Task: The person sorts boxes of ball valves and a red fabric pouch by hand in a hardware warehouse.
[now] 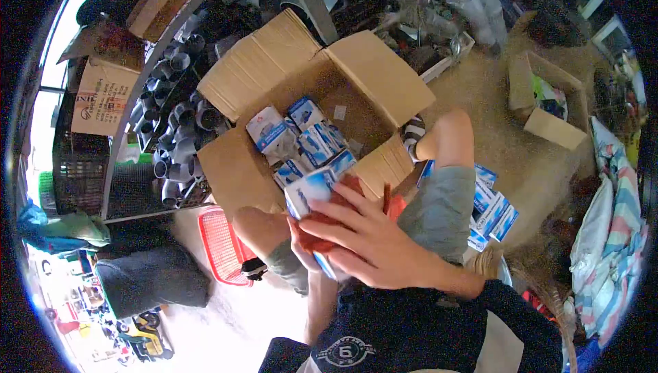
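A small blue-and-white carton (308, 193) is held tilted in front of my chest, over the near edge of a large open cardboard box (240, 64). My left hand (299, 241) grips the carton from the left and below, mostly hidden behind it. My right hand (367, 236) presses a reddish-brown cloth (322, 237) against the carton, its fingers bent over the cloth. Inside the large box, several similar blue-and-white cartons (319, 141) lie in the left part, with bare cardboard showing to their right.
A red plastic basket (221, 246) stands left of my leg. More blue-and-white cartons (492, 214) lie on the floor to the right. Grey pipe fittings (181, 116) fill a rack at left. A smaller open carton (555, 129) sits at the right, near a striped sack (606, 236).
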A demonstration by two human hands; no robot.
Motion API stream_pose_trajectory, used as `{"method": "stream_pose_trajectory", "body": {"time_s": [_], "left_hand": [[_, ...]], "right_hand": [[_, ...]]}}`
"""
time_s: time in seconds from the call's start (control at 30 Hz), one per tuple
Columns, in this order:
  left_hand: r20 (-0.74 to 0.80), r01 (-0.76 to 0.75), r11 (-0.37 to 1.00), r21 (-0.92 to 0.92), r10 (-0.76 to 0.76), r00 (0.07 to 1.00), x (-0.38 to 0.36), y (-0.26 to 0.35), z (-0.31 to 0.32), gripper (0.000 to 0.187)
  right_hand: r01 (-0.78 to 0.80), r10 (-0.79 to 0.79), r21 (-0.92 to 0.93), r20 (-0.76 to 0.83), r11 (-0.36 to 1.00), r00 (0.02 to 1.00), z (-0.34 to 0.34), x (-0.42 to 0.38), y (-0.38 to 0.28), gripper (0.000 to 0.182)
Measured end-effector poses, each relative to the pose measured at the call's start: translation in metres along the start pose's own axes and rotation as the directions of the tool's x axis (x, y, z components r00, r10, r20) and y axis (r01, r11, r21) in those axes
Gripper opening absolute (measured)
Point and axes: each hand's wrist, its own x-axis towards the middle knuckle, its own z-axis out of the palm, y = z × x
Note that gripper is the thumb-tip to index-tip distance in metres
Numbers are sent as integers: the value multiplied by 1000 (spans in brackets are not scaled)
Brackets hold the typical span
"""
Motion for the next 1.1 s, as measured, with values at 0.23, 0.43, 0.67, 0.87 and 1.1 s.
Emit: {"method": "stream_pose_trajectory", "body": {"time_s": [0.23,0.43,0.67,0.87,1.1], "left_hand": [[236,243,952,-186,-196,952,3,-4,13,64],[10,103,969,223,-108,994,-24,9,9,64],[14,-72,995,-63,73,997,5,45,-15,63],[-73,-192,974,122,202,977,10,55,-25,58],[-21,-313,726,613,411,911,9,59,0,60]], "right_hand": [[1,5,-74,84,997,996,-3,-13,1,57],[-90,92,-43,51,995,994,11,37,11,51],[34,-41,33,249,999,968,35,9,-15,54],[-74,46,281,105,957,993,14,-13,8,35],[-534,550,493,127,687,825,-11,-42,23,26]]}}
